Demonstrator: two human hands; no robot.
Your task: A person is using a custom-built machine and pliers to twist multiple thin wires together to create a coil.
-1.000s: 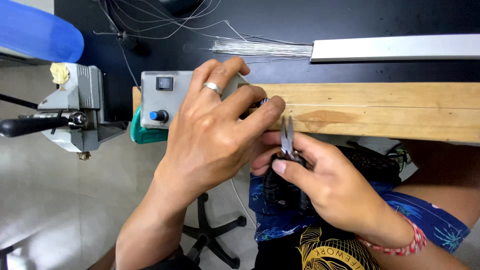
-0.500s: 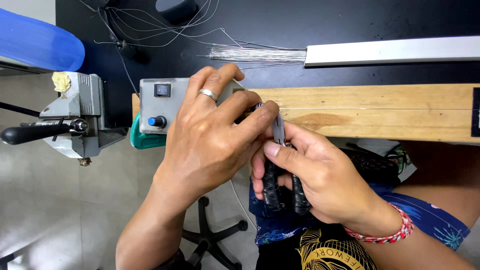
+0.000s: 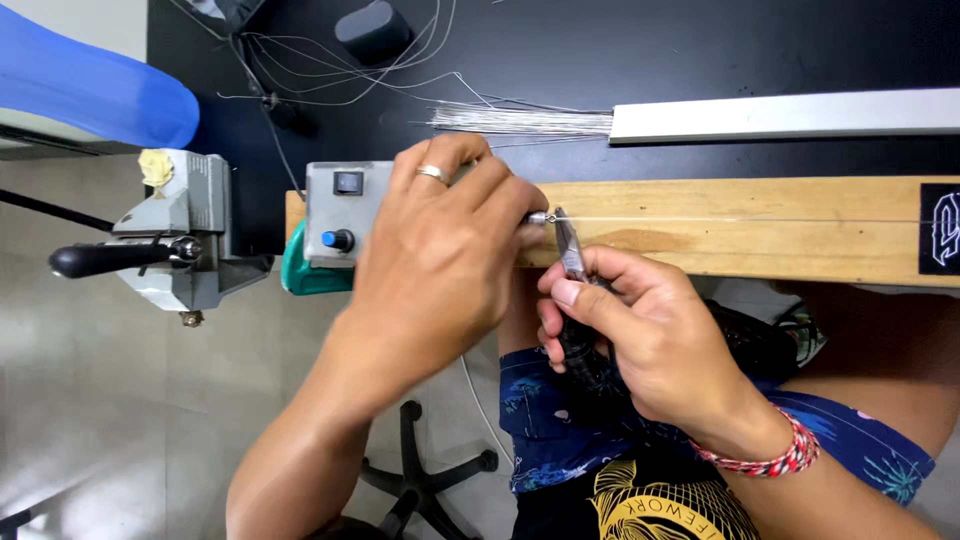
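My left hand [image 3: 445, 250], with a ring on one finger, covers the right side of a small grey control box [image 3: 335, 210] and pinches a small metal chuck tip [image 3: 538, 217] at its end. A thin wire [image 3: 740, 220] runs from that tip to the right along a long wooden board [image 3: 760, 235]. My right hand [image 3: 640, 335] grips black-handled pliers [image 3: 572, 255], whose jaws touch the wire just right of the tip.
A grey bench vise [image 3: 170, 245] with a black handle is clamped at the left. On the black table lie a bundle of straight wires [image 3: 520, 120], a long metal bar [image 3: 780, 115] and a dark box [image 3: 375, 30]. A blue cylinder [image 3: 90, 90] is at upper left. An office chair base [image 3: 420, 470] stands on the floor below.
My right hand has brought the pliers up, and their jaws now meet the wire at the chuck tip. My left hand stays on the box.
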